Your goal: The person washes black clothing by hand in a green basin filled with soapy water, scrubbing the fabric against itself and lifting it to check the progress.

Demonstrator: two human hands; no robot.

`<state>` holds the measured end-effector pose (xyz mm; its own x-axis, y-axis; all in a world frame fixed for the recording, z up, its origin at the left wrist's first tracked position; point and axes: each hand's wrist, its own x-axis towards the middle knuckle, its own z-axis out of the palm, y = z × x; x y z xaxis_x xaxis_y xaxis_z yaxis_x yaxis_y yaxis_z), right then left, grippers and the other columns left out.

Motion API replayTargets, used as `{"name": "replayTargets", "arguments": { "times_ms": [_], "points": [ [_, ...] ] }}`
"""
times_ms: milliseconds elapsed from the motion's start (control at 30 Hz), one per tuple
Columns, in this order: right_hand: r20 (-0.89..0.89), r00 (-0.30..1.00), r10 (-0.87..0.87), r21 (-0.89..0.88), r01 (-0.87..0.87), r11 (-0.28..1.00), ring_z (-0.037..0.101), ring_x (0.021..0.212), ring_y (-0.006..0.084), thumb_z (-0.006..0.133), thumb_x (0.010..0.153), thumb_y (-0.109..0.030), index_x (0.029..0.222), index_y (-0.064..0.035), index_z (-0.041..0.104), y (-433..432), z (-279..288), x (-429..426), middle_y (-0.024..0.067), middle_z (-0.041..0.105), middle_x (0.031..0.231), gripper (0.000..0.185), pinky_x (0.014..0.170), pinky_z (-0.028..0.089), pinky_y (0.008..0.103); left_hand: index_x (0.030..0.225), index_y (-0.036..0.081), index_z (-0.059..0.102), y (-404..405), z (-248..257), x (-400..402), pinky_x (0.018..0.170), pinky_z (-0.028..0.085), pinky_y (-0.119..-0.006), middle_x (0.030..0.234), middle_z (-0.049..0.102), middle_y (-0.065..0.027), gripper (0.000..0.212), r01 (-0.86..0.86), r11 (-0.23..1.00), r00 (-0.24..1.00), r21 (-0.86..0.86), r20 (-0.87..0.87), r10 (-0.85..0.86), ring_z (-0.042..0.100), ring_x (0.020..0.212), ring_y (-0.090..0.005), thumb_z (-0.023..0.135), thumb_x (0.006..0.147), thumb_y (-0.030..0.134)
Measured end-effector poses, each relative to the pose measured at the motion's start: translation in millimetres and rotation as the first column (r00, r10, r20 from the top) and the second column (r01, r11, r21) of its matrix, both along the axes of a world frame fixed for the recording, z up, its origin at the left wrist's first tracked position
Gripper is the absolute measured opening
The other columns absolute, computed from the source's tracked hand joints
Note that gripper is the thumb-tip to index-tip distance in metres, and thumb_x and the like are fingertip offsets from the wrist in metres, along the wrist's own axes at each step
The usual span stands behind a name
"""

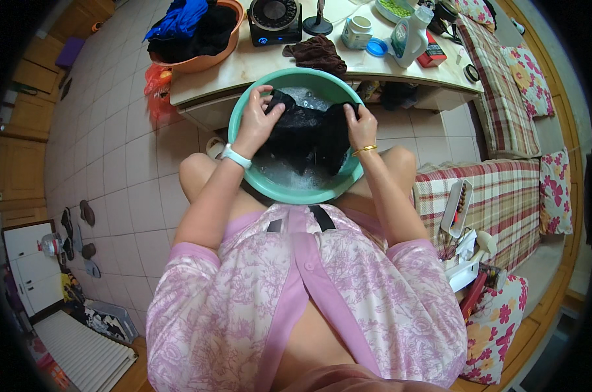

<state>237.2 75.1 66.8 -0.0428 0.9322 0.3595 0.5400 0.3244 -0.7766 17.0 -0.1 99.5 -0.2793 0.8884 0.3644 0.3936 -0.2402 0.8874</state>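
A wet black cloth garment (308,134) is spread between my hands over a round green plastic basin (298,197) that holds sudsy water. My left hand (259,117), with a pale watch on its wrist, grips the garment's upper left part near the basin's left rim. On the right, my right hand (361,125), a gold bracelet at its wrist, pinches the upper right edge. The garment's lower part hangs in or just above the water; which of these I cannot tell. Just beyond the basin, a crumpled dark brown cloth (320,53) lies on the table.
The pale table (212,83) bears an orange tub (234,44) of clothes, an electric stove (275,22), an open white jar (357,32), a blue lid (376,47) and a detergent bottle (408,41). A red plastic bag (157,90) hangs at its left. A plaid-covered sofa (497,196) stands at the right.
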Motion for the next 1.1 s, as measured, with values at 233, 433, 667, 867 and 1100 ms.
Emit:
{"name": "replayTargets", "arguments": {
  "times_ms": [233,433,667,867,1100],
  "points": [
    [0.493,0.856,0.158,0.023,-0.194,0.981,0.044,0.100,0.0330,0.067,0.067,-0.037,0.095,-0.0020,0.053,-19.6,-43.2,-38.0,0.0171,0.048,0.109,0.047,0.079,0.039,0.0426,0.123,0.011,0.044,-8.8,-78.2,23.4,0.098,0.026,-0.047,0.133,0.029,-0.0209,0.058,-0.154,0.933,0.625,-0.326,-0.763,-0.164,0.027,0.122,-0.0383,0.064,0.072,0.031],
    [0.610,0.759,0.228,-0.094,-0.216,0.972,0.042,0.107,0.0316,0.057,0.077,-0.036,0.098,-0.0041,0.053,-22.4,-77.4,-44.8,0.0163,0.045,0.116,0.039,0.085,0.036,0.0422,0.126,0.010,0.041,-3.4,-98.9,30.4,0.100,0.025,-0.048,0.132,0.030,-0.0214,0.062,-0.219,0.888,0.576,-0.403,-0.789,-0.216,0.026,0.123,-0.0395,0.063,0.073,0.033],
    [0.646,0.698,0.309,-0.284,-0.155,0.946,0.042,0.107,0.0317,0.053,0.080,-0.038,0.101,-0.0046,0.055,-20.1,-76.1,-51.9,0.0156,0.049,0.110,0.039,0.086,0.035,0.0430,0.116,0.005,0.048,-1.1,-109.2,29.3,0.095,0.030,-0.045,0.117,0.046,-0.0201,0.050,-0.216,0.867,0.591,-0.449,-0.767,-0.251,0.041,0.112,-0.0355,0.058,0.077,0.034],
    [0.573,0.722,0.387,-0.395,-0.170,0.903,0.045,0.104,0.0332,0.056,0.078,-0.034,0.102,-0.0077,0.057,-3.5,-80.0,-53.4,0.0165,0.048,0.109,0.035,0.085,0.040,0.0426,0.103,0.001,0.056,14.3,-106.5,20.9,0.085,0.039,-0.041,0.101,0.058,-0.0180,0.044,-0.195,0.574,0.539,-0.795,-0.576,-0.614,0.053,0.098,-0.0327,0.055,0.078,0.037],
    [0.272,0.954,0.125,-0.068,-0.111,0.991,0.053,0.077,0.0352,0.054,0.079,-0.020,0.080,-0.0036,0.055,1.2,-89.8,-61.7,0.0160,0.054,0.080,0.017,0.068,0.044,0.0420,0.119,-0.004,0.044,23.2,-110.2,17.2,0.099,0.026,-0.034,0.128,0.040,-0.0199,0.059,-0.080,0.837,0.986,-0.541,0.082,0.147,0.036,0.120,-0.0291,0.054,0.081,0.041]
  ]
}}
